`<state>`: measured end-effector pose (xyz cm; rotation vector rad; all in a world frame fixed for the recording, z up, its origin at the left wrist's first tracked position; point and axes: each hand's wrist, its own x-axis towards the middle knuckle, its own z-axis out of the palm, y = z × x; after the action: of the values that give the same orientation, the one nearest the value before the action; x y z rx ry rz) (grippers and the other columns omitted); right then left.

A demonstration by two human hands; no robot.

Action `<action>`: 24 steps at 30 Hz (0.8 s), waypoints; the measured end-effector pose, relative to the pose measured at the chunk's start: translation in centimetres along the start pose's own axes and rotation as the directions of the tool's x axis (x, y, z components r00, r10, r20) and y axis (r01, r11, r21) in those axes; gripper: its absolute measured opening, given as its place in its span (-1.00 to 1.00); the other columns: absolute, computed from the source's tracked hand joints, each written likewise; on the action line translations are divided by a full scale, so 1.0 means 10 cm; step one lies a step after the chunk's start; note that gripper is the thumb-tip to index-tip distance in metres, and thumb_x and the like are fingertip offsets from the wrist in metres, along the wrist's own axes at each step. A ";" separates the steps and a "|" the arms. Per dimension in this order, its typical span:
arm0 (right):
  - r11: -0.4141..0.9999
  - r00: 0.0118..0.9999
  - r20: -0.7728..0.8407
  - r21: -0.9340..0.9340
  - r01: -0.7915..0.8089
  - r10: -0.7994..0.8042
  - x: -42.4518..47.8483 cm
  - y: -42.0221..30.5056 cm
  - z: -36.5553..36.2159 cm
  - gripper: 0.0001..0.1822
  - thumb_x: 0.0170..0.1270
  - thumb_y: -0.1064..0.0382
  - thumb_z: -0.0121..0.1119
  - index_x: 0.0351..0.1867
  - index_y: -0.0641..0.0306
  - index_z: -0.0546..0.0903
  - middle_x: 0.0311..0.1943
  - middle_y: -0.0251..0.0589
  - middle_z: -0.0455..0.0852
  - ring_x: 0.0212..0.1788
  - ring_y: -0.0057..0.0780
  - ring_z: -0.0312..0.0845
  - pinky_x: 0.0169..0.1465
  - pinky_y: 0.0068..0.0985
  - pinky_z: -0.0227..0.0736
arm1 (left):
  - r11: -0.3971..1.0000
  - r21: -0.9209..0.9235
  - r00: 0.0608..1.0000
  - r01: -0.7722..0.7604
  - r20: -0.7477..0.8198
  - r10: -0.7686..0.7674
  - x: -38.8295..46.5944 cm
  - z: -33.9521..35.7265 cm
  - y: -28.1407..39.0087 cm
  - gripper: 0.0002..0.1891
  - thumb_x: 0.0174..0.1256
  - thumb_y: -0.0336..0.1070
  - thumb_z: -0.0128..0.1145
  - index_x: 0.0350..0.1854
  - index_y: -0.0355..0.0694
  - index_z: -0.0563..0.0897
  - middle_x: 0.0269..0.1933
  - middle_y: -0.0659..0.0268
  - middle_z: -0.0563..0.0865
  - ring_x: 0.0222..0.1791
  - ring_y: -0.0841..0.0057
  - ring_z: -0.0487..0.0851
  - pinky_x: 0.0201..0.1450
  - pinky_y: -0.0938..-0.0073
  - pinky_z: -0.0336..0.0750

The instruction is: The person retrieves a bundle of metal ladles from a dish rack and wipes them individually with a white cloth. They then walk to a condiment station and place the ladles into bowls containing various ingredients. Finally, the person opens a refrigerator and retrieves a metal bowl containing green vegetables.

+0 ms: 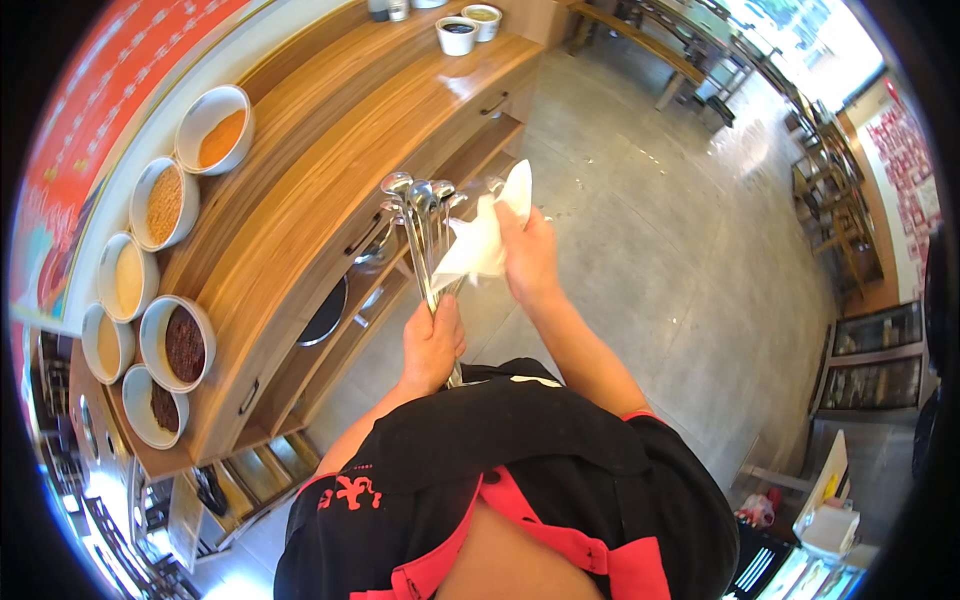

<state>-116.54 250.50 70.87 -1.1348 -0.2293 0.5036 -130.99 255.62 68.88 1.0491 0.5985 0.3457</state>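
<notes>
A bundle of long-handled metal spoons stands upright in my left hand, which grips the handles low down, close to the apron. My right hand pinches a crumpled white tissue or cloth beside the bundle. Part of the tissue lies across the handles just above my left hand. Another spoon head shows blurred behind the tissue; what carries it is hidden.
To the left runs a wooden counter with drawers and open shelves. Several white bowls of ground or grainy seasonings line its left end; two white cups of sauce stand farther along. Wooden benches lie beyond the grey floor.
</notes>
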 end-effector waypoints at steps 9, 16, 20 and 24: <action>0.973 0.983 0.166 -0.228 -0.041 0.080 0.91 0.10 0.16 -0.79 0.20 0.27 0.12 -0.20 0.37 0.55 -0.35 -0.30 0.63 -0.35 -0.65 0.51 -0.28 -0.61 0.43 | 0.916 0.233 0.940 -0.327 0.176 0.291 1.39 -0.10 0.05 -0.83 0.17 -0.54 -0.06 -0.18 -0.28 0.44 -0.47 0.37 0.50 -0.57 0.69 0.41 -0.58 0.67 0.29; 0.954 0.992 0.112 -0.285 0.094 -0.065 1.89 0.13 0.43 -0.78 0.22 0.23 0.12 -0.26 0.40 0.54 -0.42 -0.31 0.62 -0.37 -0.68 0.49 -0.34 -0.62 0.41 | 0.984 0.089 0.985 -0.151 0.095 0.143 2.28 0.02 0.65 -0.83 0.24 -0.52 -0.11 -0.15 -0.27 0.45 -0.49 0.42 0.47 -0.60 0.75 0.35 -0.62 0.67 0.22; 0.998 0.997 -0.044 0.001 0.066 -0.066 2.61 -0.06 0.47 -0.83 0.27 0.28 0.07 -0.23 0.36 0.52 -0.42 -0.31 0.62 -0.43 -0.64 0.53 -0.39 -0.65 0.43 | 0.995 0.096 0.998 -0.021 0.065 0.015 2.64 0.07 0.80 -0.83 0.39 -0.28 -0.17 -0.37 -0.24 0.37 -0.57 0.45 0.33 -0.69 0.73 0.23 -0.66 0.64 0.16; 0.999 1.000 0.010 0.043 -0.021 0.020 3.00 0.14 0.47 -0.84 0.28 0.27 0.06 -0.24 0.33 0.52 -0.42 -0.30 0.63 -0.44 -0.63 0.53 -0.38 -0.65 0.44 | 0.997 0.071 1.000 0.021 -0.017 -0.020 2.95 0.07 0.89 -0.88 0.38 -0.29 -0.13 -0.25 -0.21 0.42 -0.57 0.48 0.37 -0.68 0.76 0.26 -0.68 0.67 0.17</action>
<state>-92.95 269.58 69.28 -1.0940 -0.2145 0.5299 -107.14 275.15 68.34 1.1086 0.6394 0.3175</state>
